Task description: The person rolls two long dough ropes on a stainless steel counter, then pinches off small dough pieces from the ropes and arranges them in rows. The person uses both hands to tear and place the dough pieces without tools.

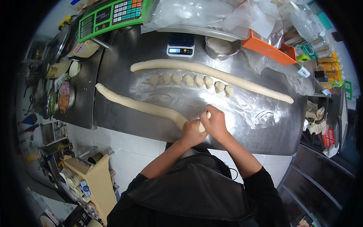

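Left hand wraps around the end of a pale dough rope stretching toward the left edge of the tabletop, while the right hand grips its tip near the front edge, eight dough lumps lying before a second rope nearer the back edge.

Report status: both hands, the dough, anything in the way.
Left hand closed around the near dough rope. Right hand gripping its end. Eight dough pieces and the far rope lie beyond, not in the way.
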